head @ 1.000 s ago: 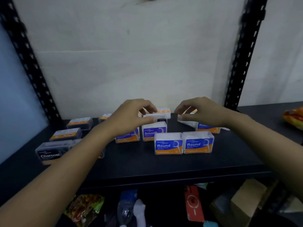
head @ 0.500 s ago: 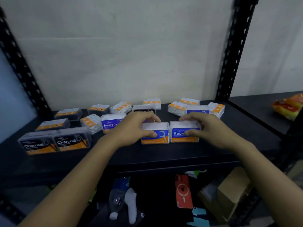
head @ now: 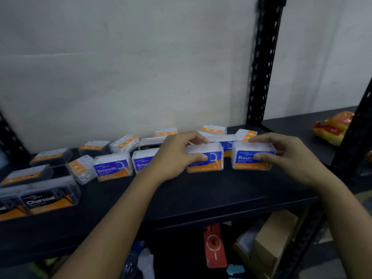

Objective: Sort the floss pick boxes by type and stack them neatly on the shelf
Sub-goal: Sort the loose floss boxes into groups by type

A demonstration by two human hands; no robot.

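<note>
On the black shelf [head: 201, 196], my left hand [head: 177, 156] grips one blue-and-orange "Round" floss pick box [head: 211, 161] and my right hand [head: 281, 154] grips a second "Round" box [head: 246, 160]; a small gap separates the two boxes. Two blue "Smooth" boxes [head: 112, 168] stand to the left, the second one [head: 144, 161] partly behind my left wrist. Black "Charcoal" boxes [head: 48, 195] sit at the front left. Several more boxes lie flat along the back wall [head: 124, 142].
A black perforated upright [head: 261, 67] rises behind the right boxes. An orange and yellow packet [head: 332, 127] lies on the neighbouring shelf at right. Below the shelf are a cardboard box [head: 273, 238], a red phone case [head: 214, 244] and other clutter.
Both hands came down from the back boxes onto the two front "Round" boxes and slid them right, with the right box pulled away from the left one. The view has shifted right.
</note>
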